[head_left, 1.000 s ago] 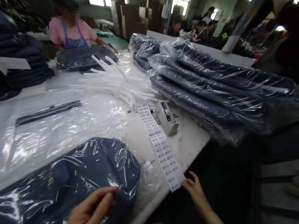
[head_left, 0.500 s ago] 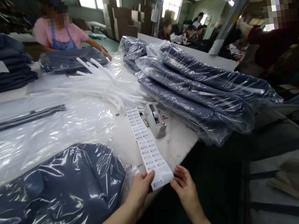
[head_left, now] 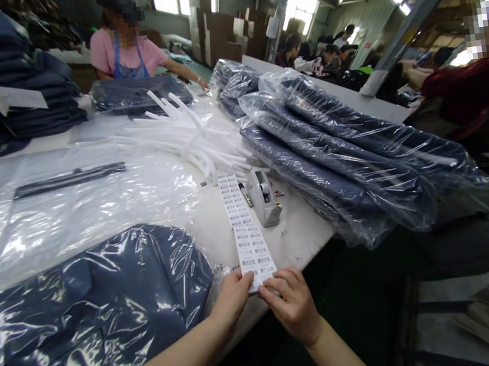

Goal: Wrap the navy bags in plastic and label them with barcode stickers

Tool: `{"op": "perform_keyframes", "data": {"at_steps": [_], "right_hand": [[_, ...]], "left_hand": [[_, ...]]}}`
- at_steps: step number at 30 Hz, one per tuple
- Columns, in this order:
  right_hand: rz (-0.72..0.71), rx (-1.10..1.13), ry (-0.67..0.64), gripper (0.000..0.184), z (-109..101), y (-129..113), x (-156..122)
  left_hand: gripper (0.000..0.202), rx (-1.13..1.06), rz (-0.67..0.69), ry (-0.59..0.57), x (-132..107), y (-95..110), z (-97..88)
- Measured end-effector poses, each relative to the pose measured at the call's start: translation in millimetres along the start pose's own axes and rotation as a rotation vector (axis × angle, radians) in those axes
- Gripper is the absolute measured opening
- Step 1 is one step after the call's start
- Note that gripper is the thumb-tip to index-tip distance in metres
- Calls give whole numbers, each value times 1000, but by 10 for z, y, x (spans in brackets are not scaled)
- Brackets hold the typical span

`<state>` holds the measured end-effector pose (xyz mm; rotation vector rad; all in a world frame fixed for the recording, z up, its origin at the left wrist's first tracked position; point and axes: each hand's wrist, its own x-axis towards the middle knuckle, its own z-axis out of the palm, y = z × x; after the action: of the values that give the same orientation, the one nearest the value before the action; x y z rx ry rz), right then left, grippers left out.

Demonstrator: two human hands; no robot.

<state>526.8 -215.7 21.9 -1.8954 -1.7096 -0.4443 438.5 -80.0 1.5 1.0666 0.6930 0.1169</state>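
The left hand (head_left: 232, 300) and the right hand (head_left: 291, 307) are positioned at the near edge of the white tabletop (head_left: 299, 239). Both hands grasp the lower end of a long white strip of barcode labels (head_left: 247, 236): the left fingers (head_left: 241, 288) are clenched at its left edge, and the right fingers (head_left: 276, 290) at its lower right corner. The strip lies along the tabletop, its far end beside a grey tape dispenser (head_left: 264, 197) and a black marker pen (head_left: 245, 195).

A navy garment in a clear plastic bag (head_left: 88, 299) lies left of the left hand. Beyond it are a clear plastic sheet (head_left: 74, 226) bearing a dark narrow strip (head_left: 68, 180) and a bundle of white plastic strips (head_left: 184, 137). Bagged navy garments (head_left: 349, 157) are stacked on the right. Folded dark garments with white paper tags (head_left: 1, 83) are stacked far left. A co-worker in a pink shirt and blue apron (head_left: 126, 57) stands across the tabletop; another, in a dark red sleeve (head_left: 461, 88), is at right.
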Motion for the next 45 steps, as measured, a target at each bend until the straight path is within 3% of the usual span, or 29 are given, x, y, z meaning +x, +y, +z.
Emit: {"op": "perform_keyframes", "data": {"at_steps": [4,7,9,11,12,14,17,18,20,24,26,28,30,33,37,42,45], "right_hand": [[62,33,-138,31,-38,14,-162],[146,117,30,29,-122,-63,-188],[308,255,200,22,-194,-128,-104],[554,482,281,8,-235,-173,69],[671,619,269,4,-229,-190,186],[845,892,160,16,-154,-238,468],[947,1185,-97,28,91,-441,984],[942,1238,-183,31,191,-557,1174],[894,1305,-364,34,403,-859,1565],[735,1400,-740,33,874,-1594,2266],[685,1396,-890,28,1141,-1941,2494],[661,1326,-1016,22,1408,-2236,2614],[657,1242,-1104,17,1647,-2469,2643],[676,1169,-1175,14,1918,-2695,2607],[710,1072,-1195,11,2131,-2794,2551],[731,954,-1186,8,2204,-2786,2493],[715,902,-1179,9,2209,-2785,2481]], "left_hand": [[37,56,-38,35,107,-44,9],[41,93,-67,49,94,-29,43],[43,113,-48,40,-35,17,50],[45,142,-2,37,-266,82,14],[51,206,33,29,-409,118,-26],[56,439,118,-74,-724,192,-166],[31,849,315,-331,-1210,319,-555],[25,933,387,-353,-1369,366,-735],[22,1068,513,-211,-1675,461,-1163],[21,1265,665,339,-2173,586,-2176],[20,1353,683,531,-2332,590,-2655],[19,1455,671,607,-2434,555,-3041],[18,1564,669,612,-2496,492,-3306],[15,1660,664,604,-2532,374,-3512],[16,1642,653,590,-2514,247,-3600],[13,1551,647,581,-2503,236,-3634],[17,1527,709,602,-2503,277,-3650]]}}
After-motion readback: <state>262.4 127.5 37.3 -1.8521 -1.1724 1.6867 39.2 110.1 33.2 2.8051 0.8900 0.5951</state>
